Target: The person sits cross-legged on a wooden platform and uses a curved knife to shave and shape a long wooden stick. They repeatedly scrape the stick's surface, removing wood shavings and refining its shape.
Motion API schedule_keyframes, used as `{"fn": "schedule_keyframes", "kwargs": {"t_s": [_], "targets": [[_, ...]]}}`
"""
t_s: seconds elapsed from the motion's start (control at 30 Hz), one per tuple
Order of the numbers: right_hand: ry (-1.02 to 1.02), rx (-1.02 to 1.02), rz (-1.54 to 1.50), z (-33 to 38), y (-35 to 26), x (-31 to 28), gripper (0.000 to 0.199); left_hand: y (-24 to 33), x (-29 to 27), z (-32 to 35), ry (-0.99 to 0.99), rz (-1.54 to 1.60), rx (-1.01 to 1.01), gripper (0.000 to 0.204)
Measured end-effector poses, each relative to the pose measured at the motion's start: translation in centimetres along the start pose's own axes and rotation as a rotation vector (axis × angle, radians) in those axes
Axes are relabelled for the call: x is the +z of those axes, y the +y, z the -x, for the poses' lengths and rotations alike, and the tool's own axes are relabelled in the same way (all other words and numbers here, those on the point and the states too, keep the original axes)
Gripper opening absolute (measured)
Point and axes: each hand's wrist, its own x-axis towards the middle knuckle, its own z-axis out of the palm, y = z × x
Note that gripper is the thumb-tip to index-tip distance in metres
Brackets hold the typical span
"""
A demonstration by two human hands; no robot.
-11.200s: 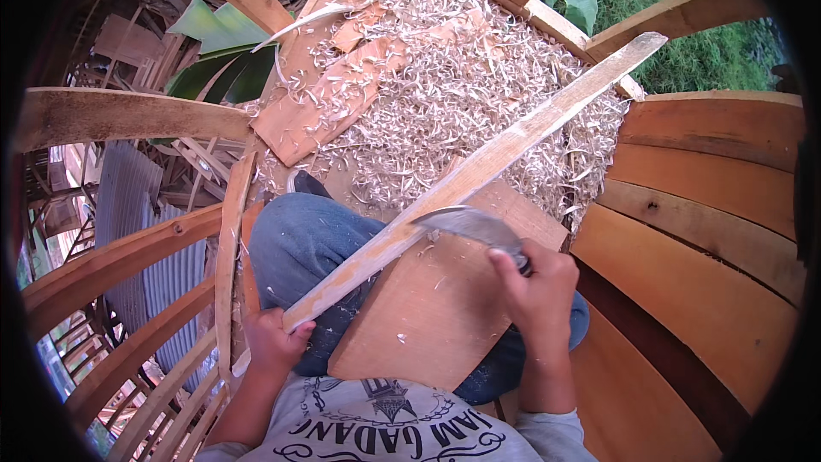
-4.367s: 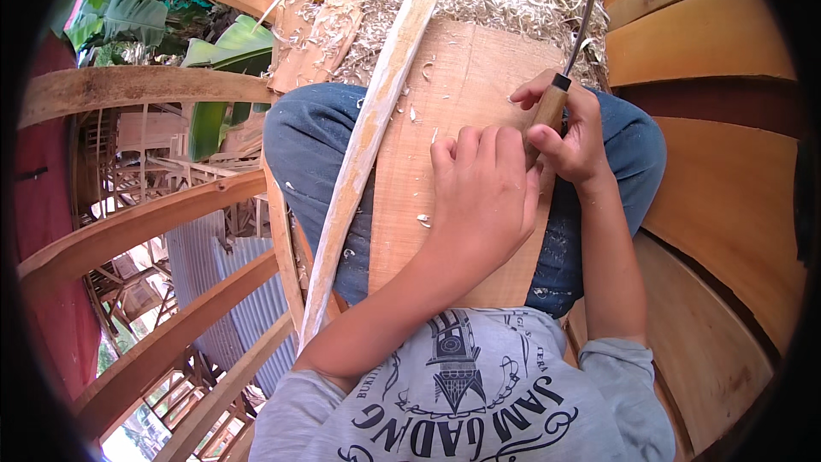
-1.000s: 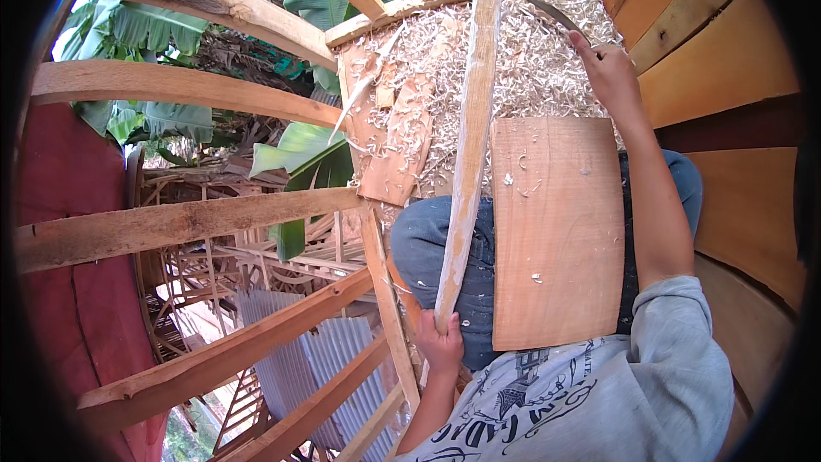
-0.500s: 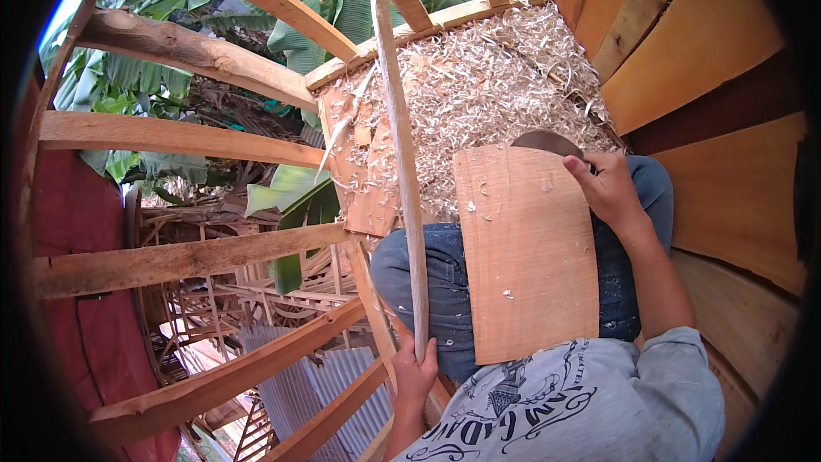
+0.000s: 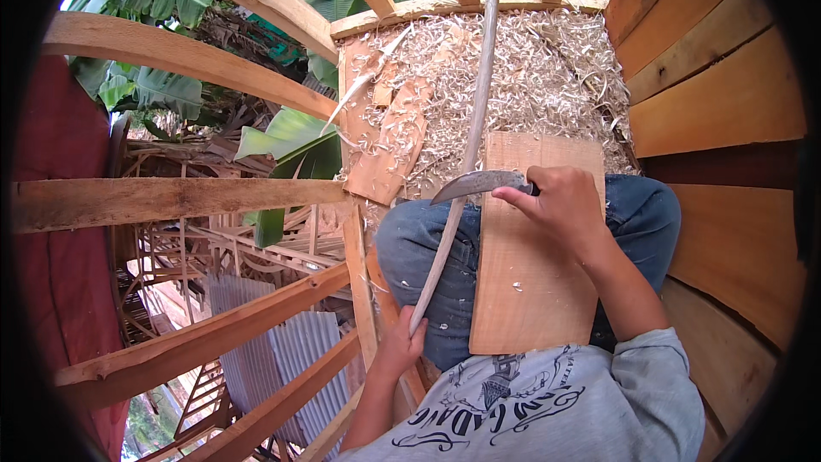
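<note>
My left hand (image 5: pixel 400 344) is closed around the lower end of a long, thin wooden pole (image 5: pixel 481 90) that slants up and away over the shavings. In my right hand (image 5: pixel 564 205) is a knife with a curved, dark blade (image 5: pixel 475 183); its handle is mostly hidden by my fingers. The blade points left and lies across the pole, seemingly against it. A flat wooden board (image 5: pixel 534 291) rests on my lap, under my right hand and forearm. A few shavings cling to the board and my jeans (image 5: pixel 428 248).
Curly wood shavings (image 5: pixel 539 68) cover the floor ahead, with flat wood offcuts (image 5: pixel 398 141) at their left. Spaced timber rails (image 5: pixel 180 205) run along my left side. A plank wall (image 5: pixel 718 103) rises on the right. Banana leaves (image 5: pixel 291 141) and corrugated sheets (image 5: pixel 316 351) lie beyond the rails.
The knife has come from beyond the board's far edge, left and nearer, to the pole. The pole's far end has swung right and away, tilting lower. My view has shifted slightly.
</note>
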Motion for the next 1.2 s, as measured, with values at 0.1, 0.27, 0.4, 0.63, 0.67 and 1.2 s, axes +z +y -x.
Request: {"fn": "schedule_keyframes", "kwargs": {"t_s": [0.1,0.27,0.4,0.63,0.67,1.2], "targets": [[0.026,-0.017,0.063,-1.7,1.0,0.3,0.060,-0.5,-0.4,-0.3,-0.043,0.043,0.032,0.014],[0.086,0.066,0.075,-5.6,2.8,2.4,0.073,-1.1,-0.9,-0.6,-0.092,0.103,0.029,0.016],[0.165,0.492,-0.202,-11.1,9.5,-0.1,0.078,-1.5,-0.8,-0.8,-0.128,0.102,0.058,0.016],[0.051,0.210,-0.197,-4.2,4.2,-2.5,0.066,-1.2,-1.3,-1.6,-0.160,0.080,0.070,0.015],[-0.037,0.135,-0.127,-2.3,2.7,-2.0,0.065,-0.8,-1.4,-1.8,-0.182,0.054,0.048,0.015],[0.234,0.562,-0.099,-8.5,14.2,-2.8,0.079,1.0,1.5,-0.9,0.125,-0.278,0.050,0.013]]}}
